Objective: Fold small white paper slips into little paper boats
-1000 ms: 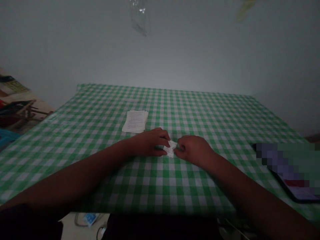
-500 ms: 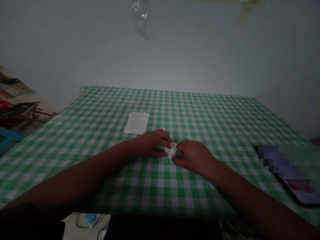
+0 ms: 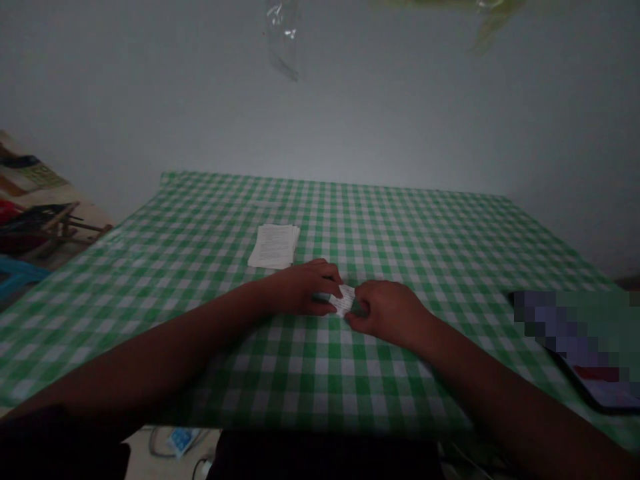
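Observation:
Between my two hands, low over the green-and-white checked tablecloth point(image 3: 320, 387), is a small piece of printed paper point(image 3: 344, 301), partly hidden by fingers. My left hand point(image 3: 307, 288) has its thumb and fingers on the paper's left side. Curled fingers of my right hand point(image 3: 383, 307) grip its right edge. Whether the paper is folded, I cannot tell. Just beyond my left hand lies a stack of printed paper sheets point(image 3: 274, 245), its edges slightly uneven.
A dark-edged device with a blurred screen point(image 3: 580, 347) lies at the table's right side. A plain wall point(image 3: 380, 120) rises behind the table, with a clear plastic piece point(image 3: 283, 37) on it. Left of the table is a blue stool point(image 3: 20, 277).
Both hands stay almost in place on the paper. My right hand has shifted very slightly to the right, and a little more of the paper shows.

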Motion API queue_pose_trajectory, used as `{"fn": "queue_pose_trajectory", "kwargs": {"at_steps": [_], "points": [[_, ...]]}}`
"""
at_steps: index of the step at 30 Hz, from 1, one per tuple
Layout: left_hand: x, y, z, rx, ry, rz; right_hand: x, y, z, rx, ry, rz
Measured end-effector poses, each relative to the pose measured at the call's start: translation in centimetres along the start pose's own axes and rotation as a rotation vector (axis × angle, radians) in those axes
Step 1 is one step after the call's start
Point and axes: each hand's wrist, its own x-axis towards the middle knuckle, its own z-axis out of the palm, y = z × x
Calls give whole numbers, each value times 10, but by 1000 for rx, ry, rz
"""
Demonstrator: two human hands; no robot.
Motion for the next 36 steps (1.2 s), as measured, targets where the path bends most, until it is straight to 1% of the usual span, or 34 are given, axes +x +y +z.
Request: {"fn": "queue_pose_trajectory", "kwargs": {"at_steps": [7,12,16,20,23,25,27,29,33,35,36], "points": [[-1,0,0,-4,-3,-16,2,2,-1,21,-25,13],[-1,-2,2,-13,17,6,3,2,-1,20,-41,14],[-1,-1,2,-16,25,5,7,7,1,-8,-37,72],[-1,-1,2,-5,21,-5,16,19,2,-37,-25,175],[-1,-1,3,7,24,5,21,26,2,-66,0,204],[-1,-1,3,11,26,15,21,26,1,-64,20,210],[-1,-1,3,11,30,18,19,23,1,-29,42,195],[-1,0,2,9,26,18,16,16,0,11,58,146],[0,0,2,-4,19,6,9,7,2,42,10,0],[0,-1,3,0,18,-3,9,9,2,33,-15,-18],[0,-1,3,3,18,-6,10,11,2,11,-22,2]]}}
